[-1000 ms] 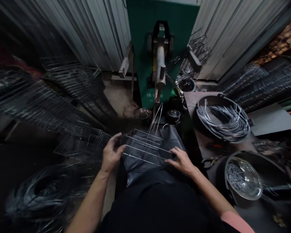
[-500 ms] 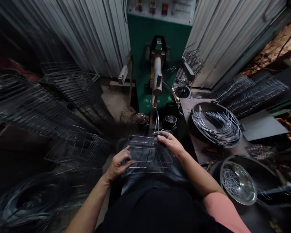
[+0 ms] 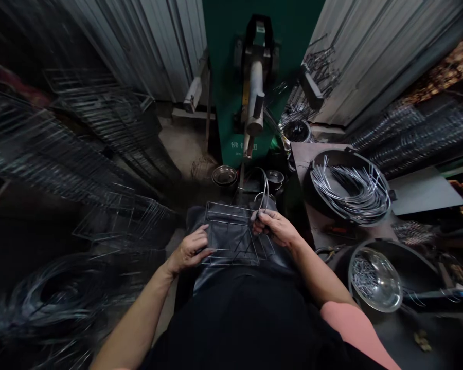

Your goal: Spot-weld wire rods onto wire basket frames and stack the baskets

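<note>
Head view: wire basket point(image 3: 231, 208) on lap point(image 3: 231, 293), wire-filled pan point(image 3: 343, 152) to its right.

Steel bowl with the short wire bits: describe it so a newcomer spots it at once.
Past the green machine ahead, look right to the black pan of long curved wires. Just below it sits a shiny steel bowl, beyond the right hand. Only this bowl holds short wire pieces.
</note>
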`<state>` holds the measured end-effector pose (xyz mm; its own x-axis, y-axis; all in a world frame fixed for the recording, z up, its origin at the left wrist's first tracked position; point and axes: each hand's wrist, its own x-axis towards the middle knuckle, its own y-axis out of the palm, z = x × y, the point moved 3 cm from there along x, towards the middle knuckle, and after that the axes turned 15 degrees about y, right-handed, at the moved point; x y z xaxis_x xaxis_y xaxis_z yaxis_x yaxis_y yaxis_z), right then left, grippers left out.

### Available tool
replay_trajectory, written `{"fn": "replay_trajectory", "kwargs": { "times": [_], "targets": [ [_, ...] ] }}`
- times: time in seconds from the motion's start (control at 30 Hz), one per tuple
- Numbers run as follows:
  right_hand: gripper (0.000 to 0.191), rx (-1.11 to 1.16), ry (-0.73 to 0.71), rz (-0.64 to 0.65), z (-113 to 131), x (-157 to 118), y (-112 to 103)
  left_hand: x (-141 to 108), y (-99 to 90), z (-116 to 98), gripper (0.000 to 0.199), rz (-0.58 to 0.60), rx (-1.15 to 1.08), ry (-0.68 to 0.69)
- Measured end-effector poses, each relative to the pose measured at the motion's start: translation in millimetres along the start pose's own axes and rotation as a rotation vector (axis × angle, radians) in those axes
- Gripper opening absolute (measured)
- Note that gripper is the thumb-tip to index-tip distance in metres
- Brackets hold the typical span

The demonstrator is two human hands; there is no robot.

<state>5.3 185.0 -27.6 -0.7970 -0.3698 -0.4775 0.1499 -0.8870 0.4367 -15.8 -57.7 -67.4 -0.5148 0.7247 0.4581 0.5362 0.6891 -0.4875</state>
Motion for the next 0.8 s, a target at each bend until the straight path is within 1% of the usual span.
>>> {"fn": "replay_trajectory", "kwargs": {
  "times": [0.07, 0.17, 0.23, 0.3, 0.37, 0.4, 0.47, 0.5, 0.53, 0.57, 0.6, 0.67, 0.7, 0.73, 0.8],
  "targets": [
    [0.034, -0.002, -0.012, 0.003, -5.5, -3.9, -3.4, -2.2, 2.1, -2.0, 0.029, 0.037, 0.071, 0.066],
    [0.034, -0.005, -0.025, -0.007, -9.1, -6.9, -4.3, -1.5, 2.7, -3.8, 0.029, 0.04, 0.102, 0.095],
    [0.034, 0.009, -0.029, -0.019, -6.3, -5.0, -2.0, 2.6, 1.5, -4.0, 0.028, 0.012, 0.091, 0.082],
    [0.034, 0.04, -0.035, -0.043, 0.8, -0.4, 1.2, 6.0, -0.3, -3.9, 0.023, -0.059, 0.082, 0.056],
    [0.033, 0.094, -0.042, -0.075, 10.1, 5.4, 3.8, 3.1, -1.9, -3.4, 0.015, -0.2, 0.097, 0.002],
    [0.033, 0.129, -0.044, -0.089, 14.9, 8.4, 4.6, -2.4, -2.5, -3.1, 0.018, -0.31, 0.103, -0.039],
    [0.032, 0.199, -0.046, -0.117, 24.0, 14.5, 4.7, -21.5, -1.1, -2.3, 0.033, -0.568, 0.101, -0.147],
    [0.031, 0.226, -0.048, -0.13, 28.3, 17.9, 4.0, -33.1, 1.6, -1.5, 0.035, -0.667, 0.095, -0.215],
    [0.029, 0.249, -0.05, -0.145, 32.6, 21.8, 2.8, -43.8, 6.1, -0.7, 0.033, -0.713, 0.089, -0.287],
    [0.027, 0.269, -0.053, -0.16, 36.7, 26.3, 1.3, -52.3, 11.7, 0.2, 0.029, -0.7, 0.089, -0.353],
    [0.024, 0.287, -0.055, -0.174, 40.9, 31.5, -0.6, -57.4, 18.2, 1.1, 0.026, -0.636, 0.093, -0.4],
    [0.02, 0.325, -0.058, -0.197, 49.0, 43.7, -5.4, -57.2, 31.3, 3.2, 0.026, -0.475, 0.097, -0.425],
    [0.018, 0.344, -0.06, -0.21, 52.8, 50.2, -8.3, -52.6, 36.7, 4.9, 0.028, -0.429, 0.089, -0.411],
    [0.017, 0.364, -0.063, -0.226, 56.3, 56.4, -11.7, -45.7, 41.1, 7.5, 0.032, -0.417, 0.074, -0.397],
    [0.015, 0.408, -0.082, -0.264, 62.8, 66.9, -19.7, -27.9, 47.4, 15.8, 0.042, -0.464, 0.012, -0.393]
  ]
}}
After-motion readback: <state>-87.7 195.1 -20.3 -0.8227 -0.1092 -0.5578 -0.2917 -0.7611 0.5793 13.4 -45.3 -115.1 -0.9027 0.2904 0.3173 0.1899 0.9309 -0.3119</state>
